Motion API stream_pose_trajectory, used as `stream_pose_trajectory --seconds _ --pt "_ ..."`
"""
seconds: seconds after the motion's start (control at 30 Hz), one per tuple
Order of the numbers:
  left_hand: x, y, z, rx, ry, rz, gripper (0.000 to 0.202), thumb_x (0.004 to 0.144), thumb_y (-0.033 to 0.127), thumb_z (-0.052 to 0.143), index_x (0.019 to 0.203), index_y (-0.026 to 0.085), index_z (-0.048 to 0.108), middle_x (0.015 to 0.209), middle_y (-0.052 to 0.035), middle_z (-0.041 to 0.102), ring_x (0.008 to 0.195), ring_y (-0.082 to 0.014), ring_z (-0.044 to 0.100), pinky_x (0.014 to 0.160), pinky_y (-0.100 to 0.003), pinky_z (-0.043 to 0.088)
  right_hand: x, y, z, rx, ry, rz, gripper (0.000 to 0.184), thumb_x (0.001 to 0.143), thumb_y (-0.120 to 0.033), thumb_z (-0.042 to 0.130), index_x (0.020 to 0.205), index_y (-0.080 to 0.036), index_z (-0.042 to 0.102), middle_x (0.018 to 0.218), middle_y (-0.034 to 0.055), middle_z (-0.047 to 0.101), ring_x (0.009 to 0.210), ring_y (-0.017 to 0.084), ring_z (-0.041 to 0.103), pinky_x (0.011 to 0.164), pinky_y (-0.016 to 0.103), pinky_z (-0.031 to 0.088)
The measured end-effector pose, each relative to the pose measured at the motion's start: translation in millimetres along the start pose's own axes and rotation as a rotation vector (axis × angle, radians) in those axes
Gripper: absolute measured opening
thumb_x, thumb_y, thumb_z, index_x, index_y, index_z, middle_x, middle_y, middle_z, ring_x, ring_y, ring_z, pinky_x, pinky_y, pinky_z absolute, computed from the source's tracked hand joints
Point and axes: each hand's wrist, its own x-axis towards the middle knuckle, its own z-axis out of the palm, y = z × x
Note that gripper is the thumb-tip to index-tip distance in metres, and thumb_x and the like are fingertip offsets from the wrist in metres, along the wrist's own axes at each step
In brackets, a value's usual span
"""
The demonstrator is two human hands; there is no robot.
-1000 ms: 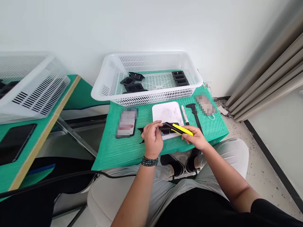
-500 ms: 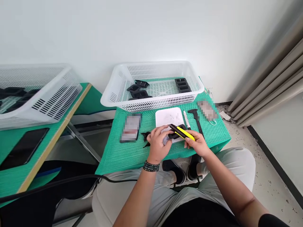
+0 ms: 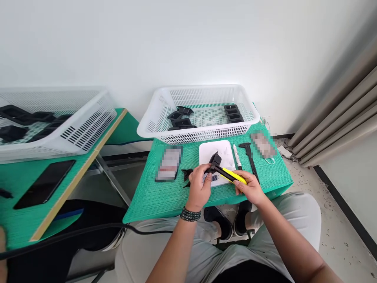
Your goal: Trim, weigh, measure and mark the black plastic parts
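My left hand [image 3: 199,183] is closed on a small black plastic part [image 3: 215,160], held tilted above the white scale [image 3: 226,150]. My right hand [image 3: 249,186] grips a yellow and black utility knife [image 3: 232,176], its tip resting against that part. Black trimmings [image 3: 187,174] lie on the green mat just left of my left hand. A white basket [image 3: 249,118] behind the scale holds several more black parts [image 3: 179,118].
A blurred phone [image 3: 169,163] lies left of the scale; a white marker [image 3: 236,155], a black caliper [image 3: 250,155] and a blurred item [image 3: 262,145] lie right of it. Another table at left carries a white basket [image 3: 85,129] and a dark phone [image 3: 44,184]. Curtain at right.
The black part has been turned up on edge in my left hand, and the knife now meets it lower. The camera has shifted, so everything sits lower and further right in view.
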Motion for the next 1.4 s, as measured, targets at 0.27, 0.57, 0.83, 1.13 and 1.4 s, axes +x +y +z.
stream_pose_trajectory --seconds 0.27,0.57,0.83,1.13,1.4 --pt "-2 -5 -0.4 -0.064 0.005 -0.025 0.039 0.104 0.05 0.043 0.121 0.024 0.067 0.127 -0.0123 0.07 0.122 -0.0298 0.063 0.109 -0.05 0.046 4 3 6 -0.043 0.103 -0.003 0.046 0.085 -0.051 0.076 0.117 -0.019 0.07 0.075 -0.0004 0.065 0.045 0.009 0.051 0.043 0.024 0.04" --pt "-3 -7 -1.3 -0.104 -0.006 -0.066 0.039 0.103 0.049 0.043 0.122 0.025 0.067 0.13 -0.0122 0.07 0.126 -0.0301 0.062 0.11 -0.05 0.047 9 3 8 -0.006 0.147 0.032 0.05 0.082 -0.055 0.078 0.115 -0.018 0.071 0.071 -0.0005 0.065 0.044 0.01 0.049 0.041 0.024 0.038" --pt "-2 -13 -2.5 -0.151 -0.014 -0.072 0.039 0.104 0.05 0.044 0.122 0.025 0.067 0.13 -0.012 0.069 0.125 -0.0297 0.063 0.108 -0.049 0.05 10 5 11 -0.006 0.125 0.045 0.051 0.078 -0.054 0.08 0.113 -0.018 0.071 0.071 -0.0003 0.066 0.043 0.009 0.05 0.042 0.024 0.037" --pt "-3 -19 -2.5 -0.232 -0.037 -0.157 0.043 0.102 0.056 0.046 0.126 0.026 0.066 0.132 -0.0128 0.068 0.128 -0.0304 0.063 0.111 -0.051 0.051 11 5 16 0.024 0.165 0.049 0.055 0.076 -0.059 0.082 0.111 -0.018 0.073 0.073 0.0012 0.066 0.045 0.01 0.049 0.042 0.025 0.039" --pt "-1 -22 -4.0 -0.261 -0.021 -0.137 0.048 0.101 0.06 0.047 0.125 0.024 0.067 0.129 -0.0147 0.07 0.124 -0.0305 0.065 0.11 -0.049 0.052 11 8 14 0.061 0.168 0.043 0.057 0.077 -0.059 0.081 0.116 -0.019 0.071 0.073 0.0014 0.066 0.046 0.011 0.051 0.042 0.025 0.038"
